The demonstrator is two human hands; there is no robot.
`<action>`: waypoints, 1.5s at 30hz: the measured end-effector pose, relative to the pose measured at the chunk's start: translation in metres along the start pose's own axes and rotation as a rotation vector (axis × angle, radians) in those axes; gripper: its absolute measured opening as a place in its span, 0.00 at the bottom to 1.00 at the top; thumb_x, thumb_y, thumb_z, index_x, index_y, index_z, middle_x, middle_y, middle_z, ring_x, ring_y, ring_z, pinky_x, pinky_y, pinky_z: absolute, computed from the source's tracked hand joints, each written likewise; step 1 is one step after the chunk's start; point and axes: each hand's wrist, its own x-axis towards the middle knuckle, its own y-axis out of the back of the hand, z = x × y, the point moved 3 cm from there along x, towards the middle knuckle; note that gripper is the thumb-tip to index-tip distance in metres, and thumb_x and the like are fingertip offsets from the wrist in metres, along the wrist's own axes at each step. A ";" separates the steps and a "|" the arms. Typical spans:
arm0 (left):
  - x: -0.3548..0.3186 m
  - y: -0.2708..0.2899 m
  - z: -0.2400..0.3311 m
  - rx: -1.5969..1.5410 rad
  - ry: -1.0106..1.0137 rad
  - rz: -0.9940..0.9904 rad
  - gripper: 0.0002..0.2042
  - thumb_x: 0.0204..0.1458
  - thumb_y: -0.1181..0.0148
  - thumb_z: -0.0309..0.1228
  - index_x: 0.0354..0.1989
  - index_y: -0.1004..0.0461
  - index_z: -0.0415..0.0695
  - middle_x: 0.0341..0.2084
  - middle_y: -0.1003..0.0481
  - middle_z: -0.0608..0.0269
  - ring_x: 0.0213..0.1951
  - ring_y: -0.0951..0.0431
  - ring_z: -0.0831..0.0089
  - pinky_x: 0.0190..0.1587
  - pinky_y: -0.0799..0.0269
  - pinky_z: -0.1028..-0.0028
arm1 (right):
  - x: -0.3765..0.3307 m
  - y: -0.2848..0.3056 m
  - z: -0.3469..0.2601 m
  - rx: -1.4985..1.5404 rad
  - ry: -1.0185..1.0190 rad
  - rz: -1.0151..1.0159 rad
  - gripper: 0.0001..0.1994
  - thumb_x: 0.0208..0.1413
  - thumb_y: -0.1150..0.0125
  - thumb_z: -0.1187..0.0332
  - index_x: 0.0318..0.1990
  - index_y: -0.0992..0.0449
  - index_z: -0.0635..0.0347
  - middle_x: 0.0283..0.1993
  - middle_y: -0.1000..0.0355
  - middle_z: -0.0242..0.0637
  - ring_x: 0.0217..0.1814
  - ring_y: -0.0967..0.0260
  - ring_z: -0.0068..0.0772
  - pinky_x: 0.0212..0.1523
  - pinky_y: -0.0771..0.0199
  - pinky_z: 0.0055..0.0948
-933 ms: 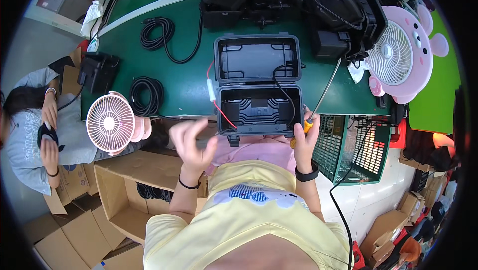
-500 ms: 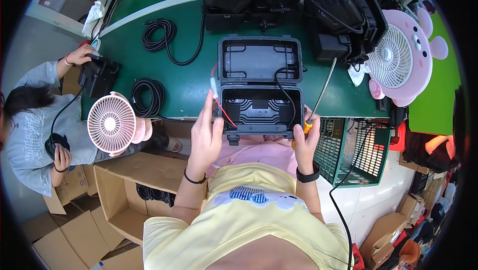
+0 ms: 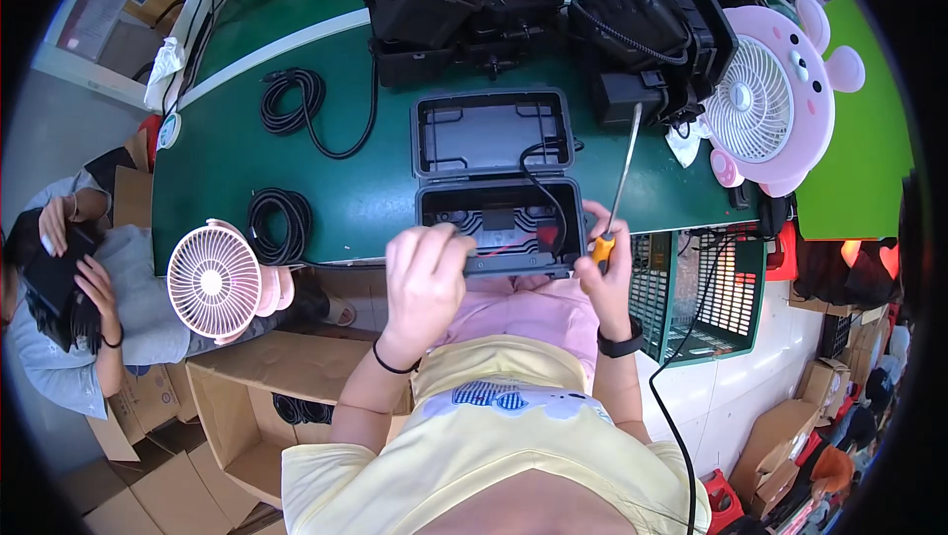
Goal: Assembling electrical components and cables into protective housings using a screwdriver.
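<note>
An open dark-grey plastic box (image 3: 502, 264) stands at the table's front edge in front of me, its lid (image 3: 491, 133) folded back. Inside are a ribbed floor, a black cable (image 3: 556, 204) along the right side and a red wire (image 3: 506, 250). My left hand (image 3: 427, 273) is closed at the front left corner, fingertips pinched at the red wire's end; the fingers hide what else they hold. With my right hand (image 3: 610, 288) I grip a screwdriver (image 3: 603, 249) by its yellow handle, shaft pointing up and away. That hand also rests by the box's right wall.
Coiled black cables (image 3: 280, 227) lie left on the green table (image 3: 355, 185). Black boxes (image 3: 637, 12) crowd the back. A pink fan (image 3: 212, 280) stands left, a larger animal-shaped fan (image 3: 765, 101) right. A co-worker (image 3: 74, 278) handles a black box at left. Below are cartons (image 3: 286, 357) and a green crate (image 3: 716, 298).
My left hand has moved over the box's front left corner and closed; the red wire no longer loops outside. My right hand keeps the screwdriver. The co-worker has drawn the black box closer.
</note>
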 end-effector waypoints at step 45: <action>-0.048 -0.009 -0.028 0.164 -0.064 0.294 0.21 0.43 0.29 0.51 0.43 0.19 0.55 0.45 0.22 0.73 0.52 0.29 0.66 0.56 0.39 0.58 | 0.069 -0.030 -0.063 -0.139 0.348 0.208 0.19 0.51 0.33 0.84 0.35 0.41 0.56 0.53 0.23 0.51 0.47 0.25 0.23 0.47 0.26 0.21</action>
